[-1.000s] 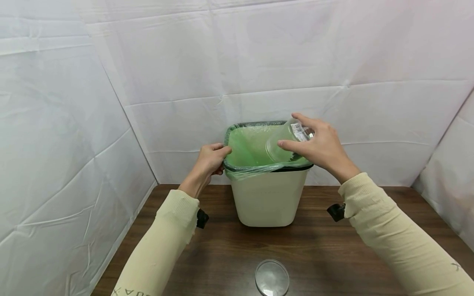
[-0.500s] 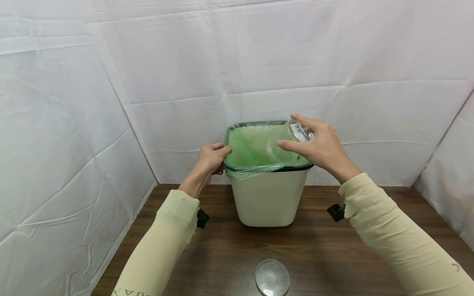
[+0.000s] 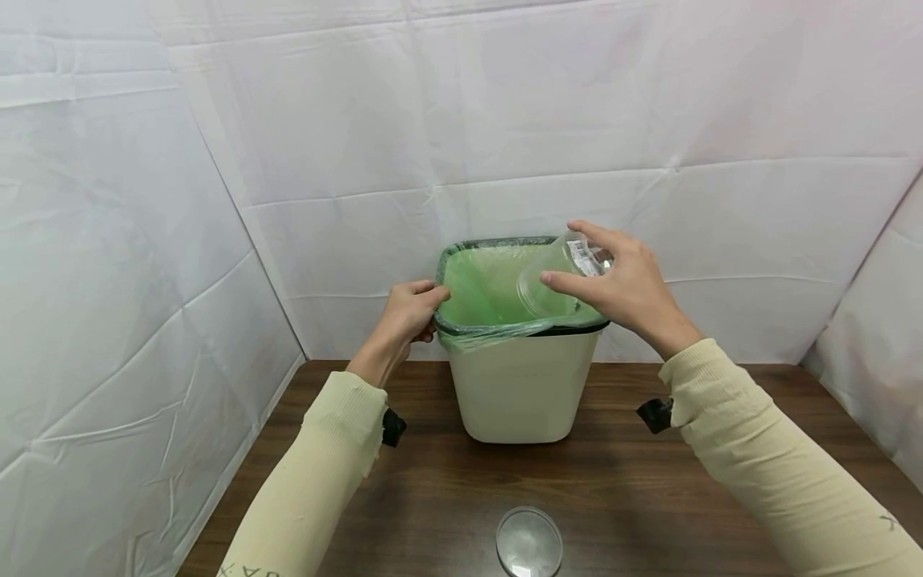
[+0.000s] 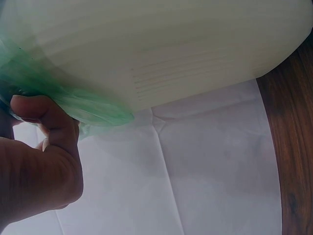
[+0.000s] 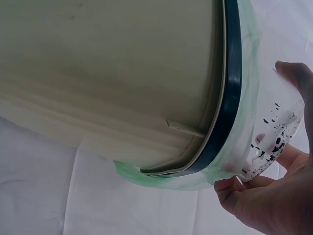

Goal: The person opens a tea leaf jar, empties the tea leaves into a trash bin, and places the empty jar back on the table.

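My right hand (image 3: 620, 276) holds a clear plastic jar (image 3: 551, 280) with a barcode label, thumb on one side and fingers on the other. The jar is tipped, its mouth down inside the right part of the cream bin (image 3: 522, 385). Dark specks cling to the wall of the jar (image 5: 274, 142) in the right wrist view. A thin green bag (image 3: 472, 288) lines the bin and folds over its dark rim. With thumb and fingers my left hand (image 3: 411, 312) grips the rim and bag at the left; the left wrist view shows its thumb against the green bag (image 4: 93, 105).
A round clear lid (image 3: 530, 541) lies on the dark wooden table (image 3: 433, 489) in front of the bin. White cloth walls (image 3: 346, 120) stand close behind the bin and at both sides.
A small dark clump at the lower edge of the jar's mouth one second ago has shrunk to a few specks. Both hands, the jar and the bin stay almost in place.
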{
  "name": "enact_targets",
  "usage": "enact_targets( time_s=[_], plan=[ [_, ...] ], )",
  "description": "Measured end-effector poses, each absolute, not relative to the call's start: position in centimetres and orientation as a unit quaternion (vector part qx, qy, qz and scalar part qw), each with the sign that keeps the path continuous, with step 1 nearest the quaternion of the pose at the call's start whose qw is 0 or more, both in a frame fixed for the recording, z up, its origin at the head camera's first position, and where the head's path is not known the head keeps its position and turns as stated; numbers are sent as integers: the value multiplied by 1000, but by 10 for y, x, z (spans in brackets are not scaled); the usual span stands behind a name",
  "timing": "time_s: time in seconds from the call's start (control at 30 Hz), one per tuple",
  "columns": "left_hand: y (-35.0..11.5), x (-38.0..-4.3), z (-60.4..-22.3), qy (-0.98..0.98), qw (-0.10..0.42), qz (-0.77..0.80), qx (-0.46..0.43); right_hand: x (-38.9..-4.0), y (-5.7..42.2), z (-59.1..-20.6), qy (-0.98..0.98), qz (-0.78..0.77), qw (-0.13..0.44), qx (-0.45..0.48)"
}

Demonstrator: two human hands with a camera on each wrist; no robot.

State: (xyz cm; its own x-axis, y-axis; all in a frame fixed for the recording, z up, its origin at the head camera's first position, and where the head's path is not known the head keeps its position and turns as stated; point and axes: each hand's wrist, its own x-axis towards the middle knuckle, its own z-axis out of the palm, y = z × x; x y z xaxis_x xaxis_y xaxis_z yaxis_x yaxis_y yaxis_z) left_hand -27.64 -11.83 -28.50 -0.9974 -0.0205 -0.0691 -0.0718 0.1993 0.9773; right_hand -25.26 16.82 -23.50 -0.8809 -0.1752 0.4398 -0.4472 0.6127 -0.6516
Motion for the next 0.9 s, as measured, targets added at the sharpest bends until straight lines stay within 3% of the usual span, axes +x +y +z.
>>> enact_targets(
  time_s=[0.2, 0.4, 0.6, 0.9],
  plan=[
    [-118, -276, -285, 776, 19, 630, -30, -254, 168, -237, -875, 411, 193, 167],
    [-117, -274, -284, 776, 19, 630, -28, -254, 169, -238, -878, 402, 170, 195],
    [-117, -275, -284, 774, 18, 633, -28, -256, 168, -238, -882, 378, 194, 205],
    [-117, -276, -284, 778, 21, 627, -31, -255, 171, -236, -883, 379, 181, 208]
  ],
)
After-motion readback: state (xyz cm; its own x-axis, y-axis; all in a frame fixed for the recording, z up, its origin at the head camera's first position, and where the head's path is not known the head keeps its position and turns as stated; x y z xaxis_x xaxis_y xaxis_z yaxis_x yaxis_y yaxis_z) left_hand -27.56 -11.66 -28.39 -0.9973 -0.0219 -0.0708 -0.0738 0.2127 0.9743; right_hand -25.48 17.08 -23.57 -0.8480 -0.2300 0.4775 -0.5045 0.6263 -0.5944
